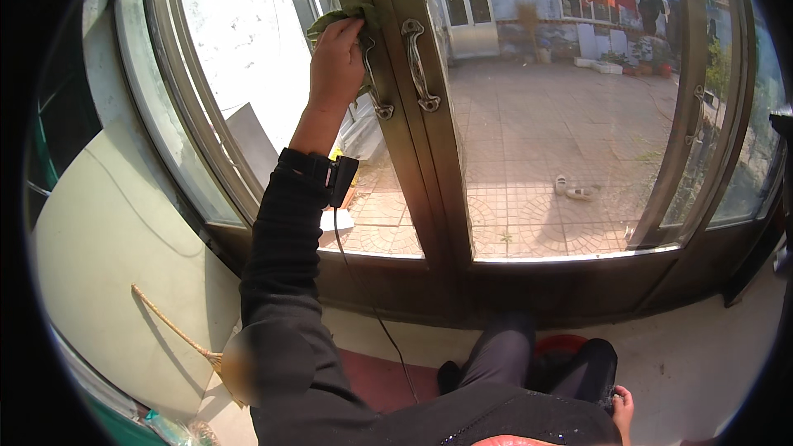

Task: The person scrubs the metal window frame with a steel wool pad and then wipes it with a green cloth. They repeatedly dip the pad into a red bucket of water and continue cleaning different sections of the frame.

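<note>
My left hand (337,65) reaches up to the glazed double door (427,155) and presses a green cloth (337,17) against the left leaf. The cloth is bunched under the fingers, beside the top of the left metal pull handle (373,77); some green shows below the hand too. Parallel to it, on the right leaf, is a second pull handle (421,65). Low at the right, my right hand (622,407) hangs beside my knee, partly hidden by dark clothing. Its fingers look curled, and whether they hold anything is unclear.
A pale round board (124,229) leans at the left, with a straw broom (176,325) before it. Behind my legs sits a red basin (560,342). A cable (372,297) trails from my left wrist. Through the glass, shoes (573,191) lie on courtyard paving.
</note>
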Motion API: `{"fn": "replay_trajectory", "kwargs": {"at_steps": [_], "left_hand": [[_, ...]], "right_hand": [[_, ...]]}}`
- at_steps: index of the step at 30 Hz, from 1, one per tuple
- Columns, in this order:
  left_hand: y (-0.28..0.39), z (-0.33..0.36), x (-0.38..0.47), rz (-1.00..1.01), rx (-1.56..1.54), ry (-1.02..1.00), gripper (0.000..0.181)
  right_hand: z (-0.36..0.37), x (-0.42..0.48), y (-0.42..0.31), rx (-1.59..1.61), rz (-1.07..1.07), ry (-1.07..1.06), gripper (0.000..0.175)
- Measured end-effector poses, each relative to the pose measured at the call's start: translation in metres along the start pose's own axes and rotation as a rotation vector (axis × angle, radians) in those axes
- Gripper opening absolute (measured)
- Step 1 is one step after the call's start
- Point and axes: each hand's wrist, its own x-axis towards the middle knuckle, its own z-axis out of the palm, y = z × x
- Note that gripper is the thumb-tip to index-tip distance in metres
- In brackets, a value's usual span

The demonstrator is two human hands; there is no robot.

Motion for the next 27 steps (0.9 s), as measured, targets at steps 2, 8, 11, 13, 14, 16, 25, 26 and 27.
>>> {"fn": "replay_trajectory", "kwargs": {"at_steps": [2,8,11,13,14,16,25,26,27], "left_hand": [[0.002,-0.005,-0.005,0.056,0.022,-0.039,0.03],[-0.02,0.002,0.055,0.114,0.028,-0.059,0.046],[-0.024,0.017,0.073,0.06,0.055,0.009,0.049],[-0.019,0.027,0.06,0.062,0.166,0.102,0.048],[-0.019,0.025,0.053,0.053,-0.005,0.009,0.05],[-0.011,0.024,0.027,0.079,-0.003,-0.033,0.05],[0.031,-0.016,-0.03,0.065,-0.137,-0.217,0.044],[0.035,-0.012,-0.028,0.098,-0.14,-0.215,0.043],[0.039,-0.007,-0.025,0.144,-0.146,-0.209,0.042]], "right_hand": [[0.008,0.001,-0.008,-0.007,-0.033,0.0,0.033],[0.018,0.004,-0.01,0.042,-0.042,-0.022,0.032],[0.017,0.005,-0.003,0.038,-0.052,-0.031,0.031],[0.016,0.003,0.001,0.014,-0.031,-0.03,0.031],[0.015,0.004,0.002,0.043,0.002,-0.049,0.031],[0.016,0.005,0.002,-0.009,0.084,-0.022,0.031],[0.041,0.009,-0.001,0.025,-0.011,-0.037,0.031],[0.042,0.008,-0.001,0.073,-0.011,-0.064,0.031],[0.041,0.007,-0.001,0.077,-0.007,-0.059,0.031]]}}
